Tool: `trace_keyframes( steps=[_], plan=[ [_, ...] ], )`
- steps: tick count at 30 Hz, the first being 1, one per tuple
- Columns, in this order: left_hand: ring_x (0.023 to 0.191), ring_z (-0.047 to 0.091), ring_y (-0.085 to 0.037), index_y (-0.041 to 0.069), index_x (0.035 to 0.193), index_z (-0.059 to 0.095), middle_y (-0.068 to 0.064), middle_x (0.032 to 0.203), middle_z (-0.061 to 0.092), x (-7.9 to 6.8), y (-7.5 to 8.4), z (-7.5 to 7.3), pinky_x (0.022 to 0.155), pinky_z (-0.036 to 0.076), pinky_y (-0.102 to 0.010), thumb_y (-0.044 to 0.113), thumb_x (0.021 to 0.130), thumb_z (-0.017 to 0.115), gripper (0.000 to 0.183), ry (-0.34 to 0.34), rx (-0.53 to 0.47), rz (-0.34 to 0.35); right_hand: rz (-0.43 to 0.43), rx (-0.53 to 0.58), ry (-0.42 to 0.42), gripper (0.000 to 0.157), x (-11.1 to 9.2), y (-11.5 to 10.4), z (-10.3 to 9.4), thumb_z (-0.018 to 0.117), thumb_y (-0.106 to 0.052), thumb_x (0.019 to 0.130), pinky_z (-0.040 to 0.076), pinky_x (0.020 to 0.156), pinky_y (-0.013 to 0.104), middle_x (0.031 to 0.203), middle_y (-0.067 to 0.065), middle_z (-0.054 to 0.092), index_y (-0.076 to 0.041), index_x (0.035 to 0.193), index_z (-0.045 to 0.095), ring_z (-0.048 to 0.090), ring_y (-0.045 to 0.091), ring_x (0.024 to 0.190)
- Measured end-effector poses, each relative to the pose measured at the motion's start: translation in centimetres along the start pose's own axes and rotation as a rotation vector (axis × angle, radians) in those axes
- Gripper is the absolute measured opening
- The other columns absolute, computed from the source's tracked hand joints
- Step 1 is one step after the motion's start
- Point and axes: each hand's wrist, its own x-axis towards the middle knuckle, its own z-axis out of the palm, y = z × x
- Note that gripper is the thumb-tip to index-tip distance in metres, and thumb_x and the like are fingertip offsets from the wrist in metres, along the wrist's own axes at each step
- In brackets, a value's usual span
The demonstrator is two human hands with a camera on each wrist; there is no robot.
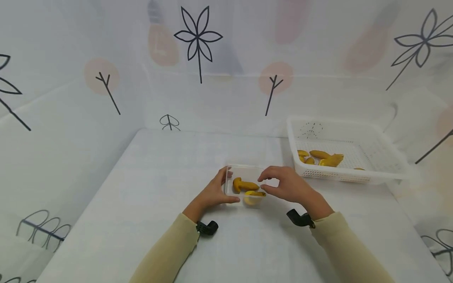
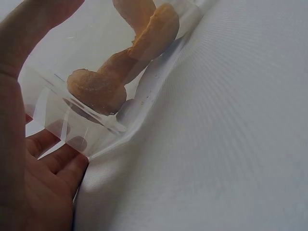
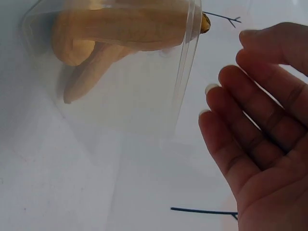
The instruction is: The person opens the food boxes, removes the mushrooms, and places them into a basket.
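A clear plastic box (image 1: pixel 231 198) stands on the white table in the middle of the head view. Inside lie two yellow-brown mushrooms: one mushroom (image 1: pixel 247 185) on its side, the other mushroom (image 1: pixel 252 199) nearer the front. The second one's stem end (image 3: pixel 206 23) pokes past the box's rim in the right wrist view. My left hand (image 1: pixel 214 191) grips the box from its left side, thumb along the front and fingers behind. On the right, my right hand (image 1: pixel 293 188) hovers beside the rim with fingers loosely bent, holding nothing.
A white perforated plastic basket (image 1: pixel 339 175) stands at the back right with several yellow mushrooms (image 1: pixel 329 158) in it. White patterned cloth (image 1: pixel 219 102) rises behind and beside the table (image 1: pixel 152 188). Each wrist bears a black camera mount (image 1: pixel 299 218).
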Motion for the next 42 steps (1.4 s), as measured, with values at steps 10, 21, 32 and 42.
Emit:
trace_keyframes(
  steps=[10, 21, 32, 42],
  plan=[
    [0.141, 0.039, -0.024, 0.027, 0.152, 0.016, -0.004, 0.15, 0.04, 0.0, -0.2, 0.0, 0.117, 0.032, -0.042, 0.053, 0.065, 0.085, 0.114, -0.006, -0.004, 0.024, -0.013, 0.048, -0.118, 0.014, -0.2, -0.2, -0.2, 0.072, -0.021, 0.086, 0.056, 0.086, 0.035, 0.104, -0.012, 0.068, -0.022, 0.099, 0.072, 0.064, 0.019, 0.097],
    [0.141, 0.039, -0.024, 0.027, 0.152, 0.017, -0.003, 0.149, 0.04, 0.1, 0.0, -0.2, 0.118, 0.032, -0.041, 0.046, 0.067, 0.086, 0.111, -0.006, 0.003, 0.005, -0.009, 0.018, -0.203, 0.013, -0.2, -0.2, -0.4, 0.071, -0.021, 0.086, 0.055, 0.088, 0.04, 0.106, -0.011, 0.067, -0.028, 0.098, 0.071, 0.062, 0.017, 0.1],
    [0.14, 0.039, -0.025, 0.023, 0.153, 0.017, -0.003, 0.148, 0.041, 0.1, 0.0, -0.3, 0.117, 0.033, -0.043, 0.05, 0.067, 0.085, 0.113, -0.008, 0.003, 0.018, 0.013, 0.0, -0.224, 0.013, 0.5, -0.2, -0.4, 0.07, -0.019, 0.089, 0.056, 0.09, 0.041, 0.106, -0.008, 0.068, -0.024, 0.101, 0.072, 0.063, 0.021, 0.1],
    [0.141, 0.039, -0.024, 0.024, 0.153, 0.016, -0.002, 0.149, 0.04, 0.0, 0.3, -0.3, 0.117, 0.033, -0.043, 0.048, 0.068, 0.085, 0.112, -0.012, 0.003, -0.004, 0.033, -0.13, -0.225, 0.013, 1.4, -0.5, 0.3, 0.073, -0.02, 0.087, 0.055, 0.086, 0.035, 0.1, -0.009, 0.069, -0.021, 0.099, 0.074, 0.062, 0.017, 0.095]
  ],
)
